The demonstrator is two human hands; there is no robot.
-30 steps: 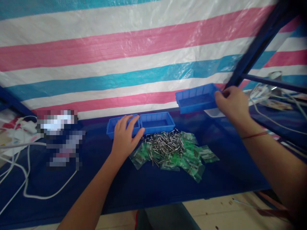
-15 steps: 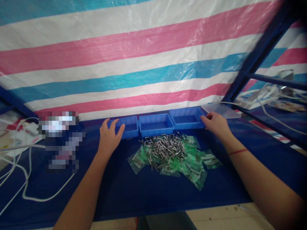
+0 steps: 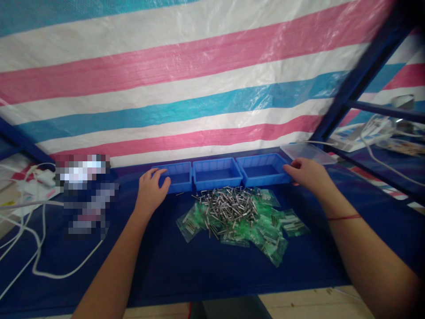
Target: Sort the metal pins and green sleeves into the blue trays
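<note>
Three blue plastic bins stand side by side: the left bin, the middle bin and the right bin. All three look empty inside. My left hand rests at the outer end of the left bin, fingers spread and partly hiding that end. At the opposite end of the row, my right hand has its thumb and curled fingers on the right bin's end wall. In front of the bins lies a heap of small metal pins or screws, on and among clear bags with green contents.
A translucent plastic sheet or lid lies behind my right hand. White cables and blurred-out items occupy the left side. A striped tarp hangs behind the blue table; a blue frame post rises at right.
The right bin has come nearer to me and sits more in line with the other two, my right hand moving along with it. My left hand stays at the left bin, its fingers slightly lower.
</note>
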